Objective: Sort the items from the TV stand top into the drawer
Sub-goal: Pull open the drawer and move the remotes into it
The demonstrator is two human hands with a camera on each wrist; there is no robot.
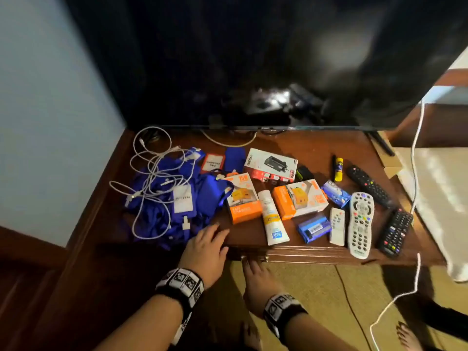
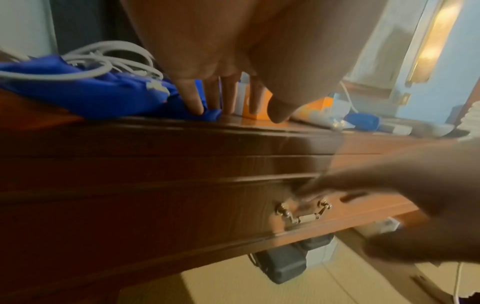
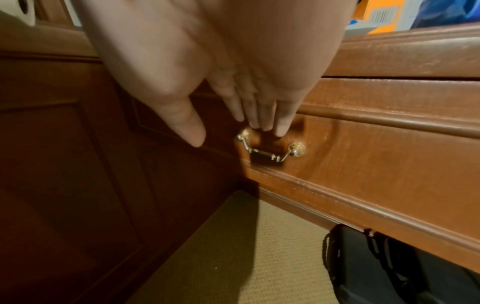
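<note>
The wooden TV stand top (image 1: 311,148) carries blue lanyards tangled with white cables (image 1: 164,198), two orange charger boxes (image 1: 244,198), a white tube (image 1: 272,216), a white remote (image 1: 359,224), black remotes (image 1: 367,186) and other small boxes. My left hand (image 1: 215,236) rests flat on the front edge beside the lanyards (image 2: 103,96), fingers (image 2: 193,102) straight. The drawer front (image 3: 376,148) below is closed. My right hand (image 3: 231,135) reaches down to it, straight fingertips (image 3: 280,129) touching the wood just above the brass drop handle (image 3: 270,152), gripping nothing.
A dark TV (image 1: 253,59) stands at the back of the top. A white cable (image 1: 415,173) hangs down at the right. A black bag (image 3: 389,267) lies on the carpet under the drawer. A wooden cabinet panel (image 3: 64,164) closes in the left side.
</note>
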